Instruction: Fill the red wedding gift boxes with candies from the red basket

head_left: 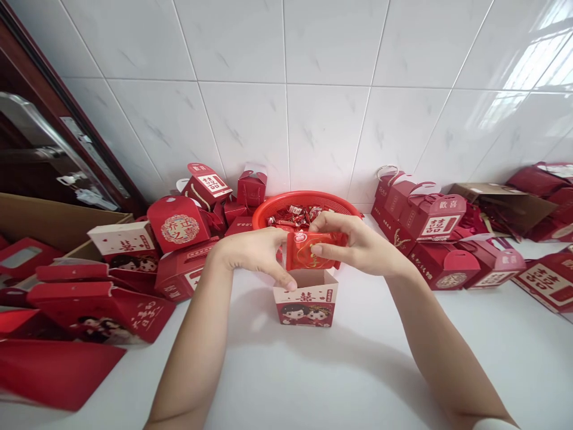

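Observation:
A small open-topped gift box (pixel 306 304), cream above and red below with two cartoon figures, stands upright on the white table. My left hand (pixel 253 255) is closed at its left rim, with the thumb against the front wall; the other fingers are partly hidden behind. Between the thumb and fingers of my right hand (pixel 356 243) is a shiny red wrapped snack packet (pixel 304 251), held just above the box's opening. The packet's left edge comes close to my left fingers. Behind both hands sits a red plastic basket (pixel 273 206) with small wrapped sweets (pixel 293 216) in it.
Red gift boxes (pixel 179 220) crowd the left side, some beside a cardboard carton (pixel 54 209). More red boxes (pixel 430 218) are stacked at the right, near another open carton (pixel 505 197). A tiled wall (pixel 331 131) closes off the back.

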A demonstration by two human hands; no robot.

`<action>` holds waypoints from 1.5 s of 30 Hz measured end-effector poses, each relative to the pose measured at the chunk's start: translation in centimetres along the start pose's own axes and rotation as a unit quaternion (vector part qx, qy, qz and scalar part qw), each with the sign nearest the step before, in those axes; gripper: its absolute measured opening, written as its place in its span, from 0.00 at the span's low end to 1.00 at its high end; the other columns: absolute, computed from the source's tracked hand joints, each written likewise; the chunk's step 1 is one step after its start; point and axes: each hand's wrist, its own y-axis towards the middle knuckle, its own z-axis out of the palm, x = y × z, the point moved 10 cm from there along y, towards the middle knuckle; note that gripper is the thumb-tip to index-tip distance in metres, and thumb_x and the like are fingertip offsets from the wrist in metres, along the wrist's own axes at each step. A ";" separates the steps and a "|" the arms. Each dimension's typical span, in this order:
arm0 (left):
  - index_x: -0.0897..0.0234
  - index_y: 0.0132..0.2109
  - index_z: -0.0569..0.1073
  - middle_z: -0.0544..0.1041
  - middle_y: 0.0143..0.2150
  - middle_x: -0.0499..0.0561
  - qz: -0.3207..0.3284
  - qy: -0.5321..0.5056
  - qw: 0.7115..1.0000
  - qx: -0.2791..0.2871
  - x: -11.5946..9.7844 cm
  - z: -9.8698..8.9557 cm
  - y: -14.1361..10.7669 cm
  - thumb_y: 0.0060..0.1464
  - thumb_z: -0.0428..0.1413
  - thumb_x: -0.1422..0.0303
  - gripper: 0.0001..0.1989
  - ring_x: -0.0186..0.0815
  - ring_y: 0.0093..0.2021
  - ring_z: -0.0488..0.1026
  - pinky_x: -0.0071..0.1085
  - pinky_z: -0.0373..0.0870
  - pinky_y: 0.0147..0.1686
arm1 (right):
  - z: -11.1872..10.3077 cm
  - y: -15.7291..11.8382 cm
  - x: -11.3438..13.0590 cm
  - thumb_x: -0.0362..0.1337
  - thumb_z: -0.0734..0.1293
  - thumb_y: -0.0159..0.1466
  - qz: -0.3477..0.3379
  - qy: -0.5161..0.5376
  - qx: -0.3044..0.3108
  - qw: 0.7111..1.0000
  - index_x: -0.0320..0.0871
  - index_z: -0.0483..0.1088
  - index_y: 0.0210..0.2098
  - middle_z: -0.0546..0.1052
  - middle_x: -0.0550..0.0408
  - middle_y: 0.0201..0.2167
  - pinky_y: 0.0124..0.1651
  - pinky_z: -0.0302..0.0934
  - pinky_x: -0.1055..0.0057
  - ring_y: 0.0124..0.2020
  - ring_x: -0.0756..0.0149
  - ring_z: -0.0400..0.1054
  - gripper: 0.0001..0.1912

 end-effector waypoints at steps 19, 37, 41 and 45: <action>0.56 0.47 0.80 0.81 0.47 0.47 -0.028 0.057 0.994 0.089 0.6 1.6 0.0 0.37 0.70 0.59 0.25 0.41 0.44 0.76 0.26 0.67 0.37 | 3.1 -1.3 -0.8 0.32 0.65 0.64 0.018 -0.196 0.162 0.967 0.44 0.74 0.42 0.73 0.59 0.28 0.28 0.52 0.72 0.25 0.71 0.60 0.09; 0.56 0.51 0.79 0.80 0.52 0.49 -0.003 0.092 0.989 0.113 0.0 1.9 -0.3 0.48 0.64 0.60 0.21 0.41 0.45 0.76 0.28 0.67 0.42 | 1.1 -1.1 -0.1 0.45 0.71 0.63 0.001 -0.215 0.078 0.974 0.46 0.75 0.49 0.79 0.50 0.47 0.45 0.66 0.66 0.47 0.57 0.73 0.17; 0.58 0.49 0.79 0.80 0.51 0.48 0.005 0.129 0.991 0.047 -0.1 0.9 0.4 0.53 0.58 0.68 0.16 0.40 0.44 0.76 0.30 0.69 0.42 | -1.4 -1.6 -1.8 0.48 0.74 0.58 0.070 -0.289 0.047 0.954 0.48 0.67 0.62 0.71 0.47 0.60 0.55 0.65 0.56 0.61 0.47 0.65 0.35; 0.58 0.57 0.74 0.80 0.49 0.49 0.083 0.027 0.991 -0.101 -1.4 -1.6 0.8 0.54 0.58 0.69 0.22 0.39 0.45 0.77 0.32 0.73 0.44 | -3.0 -1.8 -3.0 0.47 0.73 0.59 0.113 -0.269 0.031 0.956 0.49 0.59 0.67 0.70 0.46 0.62 0.56 0.66 0.54 0.60 0.48 0.66 0.40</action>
